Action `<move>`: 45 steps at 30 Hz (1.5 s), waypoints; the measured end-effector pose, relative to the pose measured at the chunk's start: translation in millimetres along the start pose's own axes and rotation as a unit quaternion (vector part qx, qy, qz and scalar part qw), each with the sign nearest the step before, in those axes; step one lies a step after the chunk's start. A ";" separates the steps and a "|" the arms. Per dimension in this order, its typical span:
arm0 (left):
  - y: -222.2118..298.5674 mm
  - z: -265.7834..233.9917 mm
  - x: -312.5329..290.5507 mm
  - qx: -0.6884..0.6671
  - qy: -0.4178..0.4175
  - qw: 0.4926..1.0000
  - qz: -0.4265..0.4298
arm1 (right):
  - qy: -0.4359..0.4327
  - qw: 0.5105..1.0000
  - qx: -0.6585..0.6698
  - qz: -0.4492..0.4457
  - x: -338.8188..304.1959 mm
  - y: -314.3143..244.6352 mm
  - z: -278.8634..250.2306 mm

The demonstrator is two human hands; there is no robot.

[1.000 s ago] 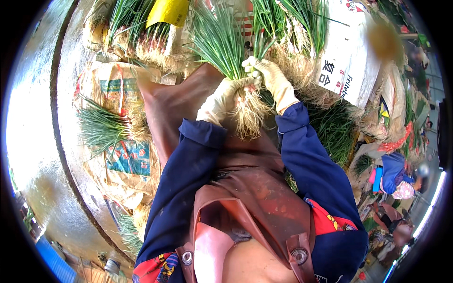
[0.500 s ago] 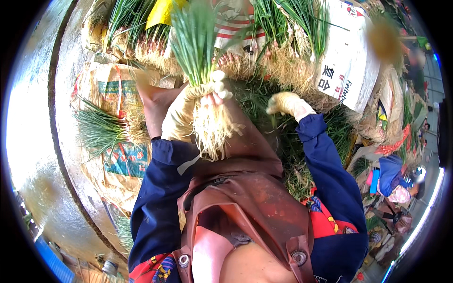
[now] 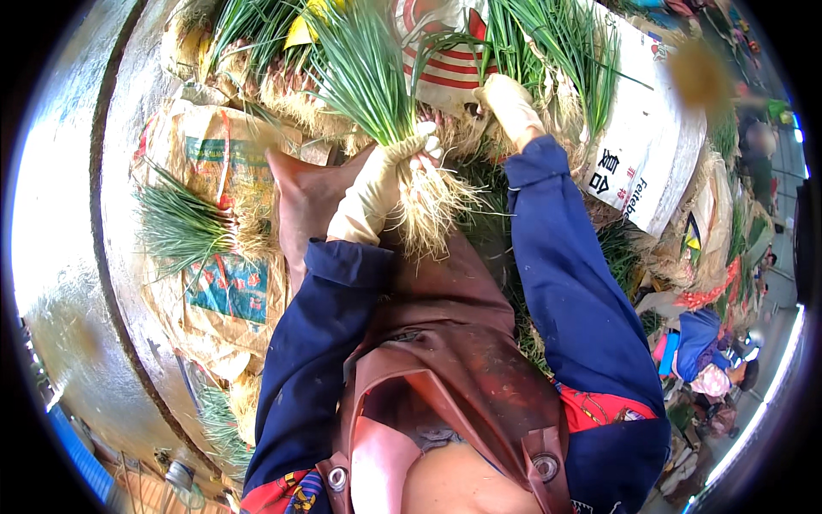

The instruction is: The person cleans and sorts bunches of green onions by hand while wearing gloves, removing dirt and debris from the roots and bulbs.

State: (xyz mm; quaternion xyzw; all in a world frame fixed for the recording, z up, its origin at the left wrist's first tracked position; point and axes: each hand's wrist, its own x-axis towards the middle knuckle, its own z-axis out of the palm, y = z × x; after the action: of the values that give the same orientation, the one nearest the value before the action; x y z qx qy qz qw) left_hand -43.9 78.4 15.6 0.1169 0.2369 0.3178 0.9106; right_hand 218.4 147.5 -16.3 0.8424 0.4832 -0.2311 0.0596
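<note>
Right hand (image 3: 509, 106) now farther forward, beside far onions (image 3: 591, 56), fingers' hold unclear; left hand (image 3: 384, 176) wraps fingers round gathered bunch (image 3: 368, 81); others remain outside.

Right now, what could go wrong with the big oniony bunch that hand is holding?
The left hand alone grips the bunch of green onions, so a few thin stalks might slip out. Its roots hang loose below the glove and might tangle or snap if they catch. The right hand is close to the other green onions on the far side, so it could perhaps bump them out of line.
</note>
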 end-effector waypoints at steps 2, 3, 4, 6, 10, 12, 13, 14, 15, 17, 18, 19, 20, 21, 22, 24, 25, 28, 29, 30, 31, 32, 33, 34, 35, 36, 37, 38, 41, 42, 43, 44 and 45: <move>1.3 -4.8 -0.6 0.003 -0.005 1.000 0.002 | -0.045 0.980 0.186 -0.049 -30.0 1.2 -14.2; 0.5 -3.7 1.1 0.009 0.007 1.000 -0.008 | -0.066 0.955 0.288 -0.041 -41.9 8.9 -12.7; -0.5 -1.7 3.4 0.015 0.019 1.000 -0.018 | -0.112 0.910 0.395 -0.066 -53.5 13.6 -9.2; -4.1 6.0 6.3 -0.002 0.023 0.998 -0.050 | -0.152 0.816 0.551 -0.086 -76.4 21.3 -0.7; -22.6 -2.7 24.2 0.005 0.003 0.996 -0.086 | -0.144 0.761 0.574 -0.267 -117.4 14.2 35.7; -34.6 -2.9 27.9 0.010 -0.028 0.996 -0.079 | -0.205 0.718 0.648 -0.154 -127.6 6.1 38.9; -40.2 -3.8 28.7 0.017 -0.024 0.996 -0.081 | -0.188 0.705 0.673 -0.116 -137.8 6.5 38.5; -46.2 5.0 29.7 0.017 0.016 0.997 -0.073 | -0.075 0.754 0.601 -0.255 -131.3 12.7 46.5; -45.2 0.5 30.1 0.036 0.006 0.996 -0.085 | -0.039 0.788 0.554 -0.267 -126.8 8.8 47.7; -41.0 -7.8 30.9 0.076 -0.013 0.991 -0.112 | -0.039 0.853 0.497 -0.157 -120.3 -0.5 43.0; -44.2 -7.6 28.0 0.062 0.018 0.992 -0.109 | -0.029 0.927 0.339 -0.160 -111.9 2.1 38.4; -43.1 -8.3 27.2 0.051 0.020 0.991 -0.123 | 0.006 0.947 0.274 -0.170 -113.3 3.5 35.6; -39.0 -13.0 24.0 0.038 0.028 0.990 -0.134 | 0.037 0.960 0.207 -0.184 -122.9 -7.0 20.8; -35.6 -11.8 22.4 0.027 0.029 0.988 -0.149 | 0.073 0.969 0.139 -0.192 -129.0 -9.6 11.0; -31.9 -11.3 19.5 0.047 0.045 0.987 -0.147 | 0.113 0.961 0.108 -0.227 -124.8 -5.0 18.0; -21.5 -4.1 7.0 0.136 0.022 0.983 -0.119 | 0.199 0.956 0.087 -0.198 -122.0 -2.8 29.4; -19.4 -0.5 -3.1 0.084 0.030 0.988 -0.127 | 0.241 0.950 0.077 -0.182 -120.2 -1.3 34.7; -14.6 13.0 -18.7 0.061 0.021 0.991 -0.119 | -0.027 0.995 0.096 0.020 -89.2 61.4 65.0; -9.0 7.0 -24.2 0.069 0.011 0.992 -0.108 | -0.165 0.983 0.086 -0.004 -74.9 67.9 98.2; -7.2 1.2 -30.5 0.026 0.008 0.996 -0.089 | -0.210 0.977 0.015 -0.032 -90.6 48.9 98.2; -0.3 9.7 -39.6 0.020 0.017 0.994 -0.110 | -0.250 0.965 -0.054 -0.051 -113.9 30.5 90.0; -0.2 14.8 -40.5 0.016 0.042 0.993 -0.107 | -0.192 0.980 -0.023 -0.049 -120.0 25.0 92.0; 0.3 22.1 -39.5 0.015 0.066 0.993 -0.101 | -0.146 0.989 0.033 0.005 -113.8 18.2 99.5; -1.1 32.1 -41.5 0.007 0.093 0.989 -0.113 | -0.092 0.994 0.059 0.031 -108.0 10.3 107.3; 0.1 31.0 -41.9 0.029 0.090 0.989 -0.114 | -0.077 0.993 0.086 0.015 -98.2 7.5 117.6; 1.8 29.2 -39.1 0.050 0.082 0.989 -0.115 | -0.060 0.992 0.112 -0.001 -86.7 6.5 125.3; 2.3 25.7 -36.4 0.071 0.074 0.988 -0.116 | -0.047 0.989 0.138 -0.014 -79.1 6.2 134.9; 5.1 12.6 -33.7 0.074 0.070 0.988 -0.114 | -0.066 0.988 0.137 -0.033 -63.0 10.1 142.8; -0.8 1.1 -31.0 0.087 0.115 0.987 -0.069 | -0.073 0.977 0.199 -0.029 -67.1 12.3 109.1; -2.9 0.0 -31.7 0.060 0.094 0.992 -0.064 | -0.069 0.941 0.327 -0.048 -80.7 15.3 93.7; -4.6 2.0 -33.6 0.034 0.073 0.995 -0.062 | -0.065 0.888 0.452 -0.062 -91.4 22.0 81.4; -5.5 13.1 -32.1 0.059 0.100 0.991 -0.064 | -0.091 0.868 0.482 -0.078 -93.5 32.5 64.4; -10.1 17.0 -29.5 0.050 0.128 0.988 -0.070 | -0.116 0.845 0.512 -0.097 -94.1 39.5 45.6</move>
State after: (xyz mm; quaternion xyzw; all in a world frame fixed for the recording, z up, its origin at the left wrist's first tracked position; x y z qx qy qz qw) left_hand -50.2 50.9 37.1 0.1034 0.3745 0.2538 0.8858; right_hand 196.3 37.9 -19.5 0.6689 0.3651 -0.5462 -0.3478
